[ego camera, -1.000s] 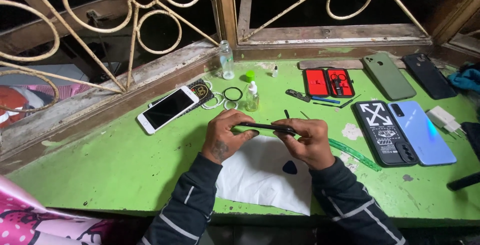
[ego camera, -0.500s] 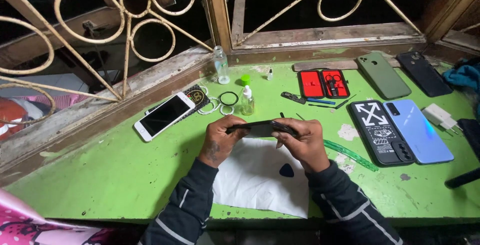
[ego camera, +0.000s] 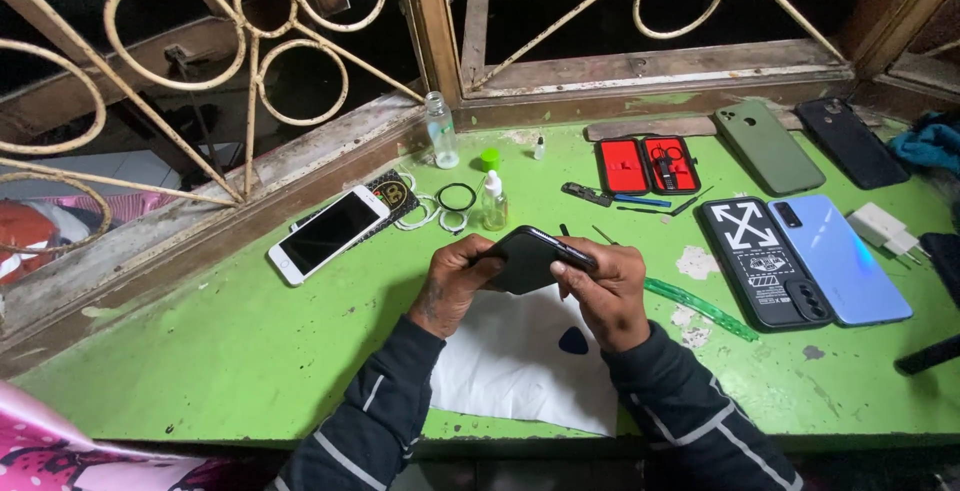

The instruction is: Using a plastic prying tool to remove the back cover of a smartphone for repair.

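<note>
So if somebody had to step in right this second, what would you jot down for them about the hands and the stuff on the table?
Left hand: grips the left end of the black phone, held up tilted above the white sheet.
Right hand: pinches the phone's right edge, fingers along the rim.
Nearby: a dark pick lies on the sheet; a green ruler lies right of the hands; a red tool case is open at the back; a white phone lies to the left.
Done: phone lifted off the sheet.
Left: the phone looks closed; no gap shows.
</note>
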